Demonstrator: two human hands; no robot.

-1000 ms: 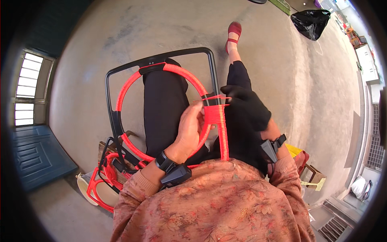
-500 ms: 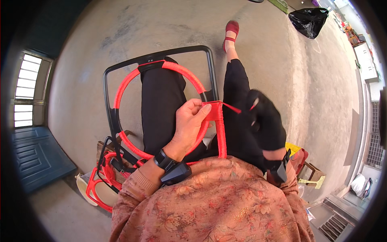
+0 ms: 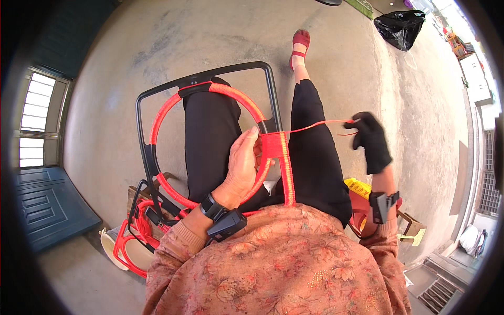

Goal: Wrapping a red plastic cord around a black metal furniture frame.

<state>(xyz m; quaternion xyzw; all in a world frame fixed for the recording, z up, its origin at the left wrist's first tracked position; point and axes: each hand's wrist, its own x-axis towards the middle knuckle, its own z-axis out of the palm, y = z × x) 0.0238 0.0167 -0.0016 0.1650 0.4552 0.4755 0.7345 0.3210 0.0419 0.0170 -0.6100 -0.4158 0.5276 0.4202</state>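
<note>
Across my lap lies a black metal frame with a ring inside it, most of the ring wrapped in red cord. A wrapped red bar runs from the ring's right side toward my waist. My bare left hand grips the ring beside the broad wrapped joint, its fingers partly hidden behind. A red cord stretches from that joint to my right hand, which wears a black glove and pinches the cord out to the right.
At lower left, more red-wrapped frames lie by a pale round container. Red and yellow items and a cardboard box sit by my right side. A black plastic bag rests on the concrete floor at far right.
My right hand has swung outward to the right, drawing the cord out long. My left thumb has shifted off the wrapped joint to the ring's inner side.
</note>
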